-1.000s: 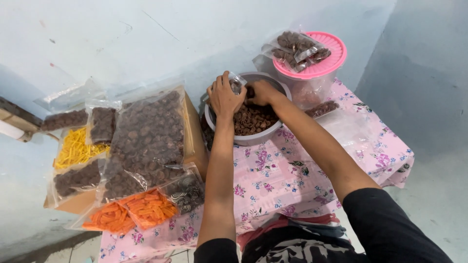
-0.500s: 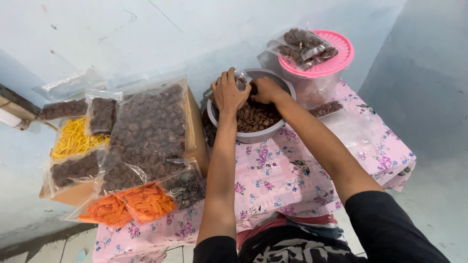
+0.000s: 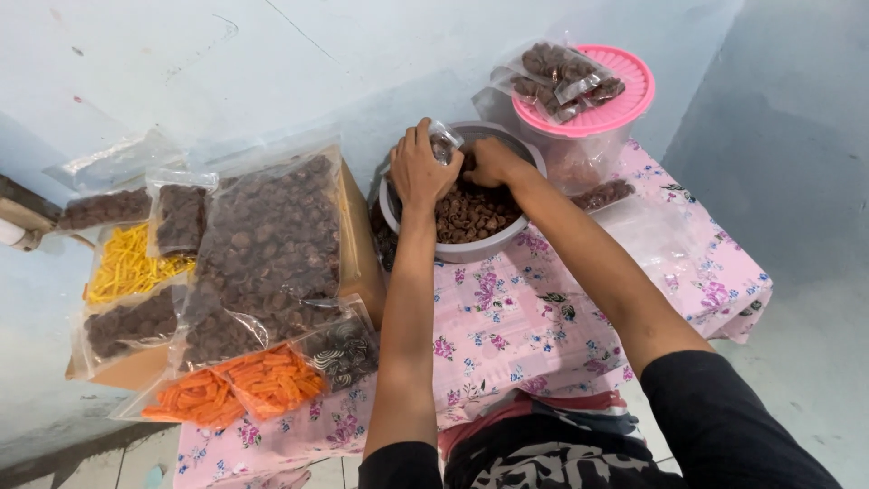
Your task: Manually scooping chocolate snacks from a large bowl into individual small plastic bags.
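Over the grey bowl (image 3: 471,246) at about 12 o'clock in the head view, both hands are brought together. A small clear plastic bag (image 3: 443,142) is gripped at its mouth by the fingers of the left hand (image 3: 420,172), which are curled tight around it above the bowl's 10 o'clock rim. The right hand (image 3: 490,163) is dipped into the brown snack pieces (image 3: 471,213) that fill the bowl, with its fingers bunched and hidden among the pieces; whether anything is pinched in them cannot be told.

Just beside the bowl, at 1 o'clock, a clear container with a pink lid (image 3: 593,107) is seen, and filled small bags (image 3: 563,74) are laid on that lid. The bowl and container are carried by a worktop covered with a pink floral cloth (image 3: 507,326).

At 9 o'clock, a cardboard box (image 3: 358,244) is covered by a large bag of brown snacks (image 3: 272,244). Bags of yellow sticks (image 3: 127,267) are seen at its far left, and bags of orange sticks (image 3: 235,394) at 7 o'clock.
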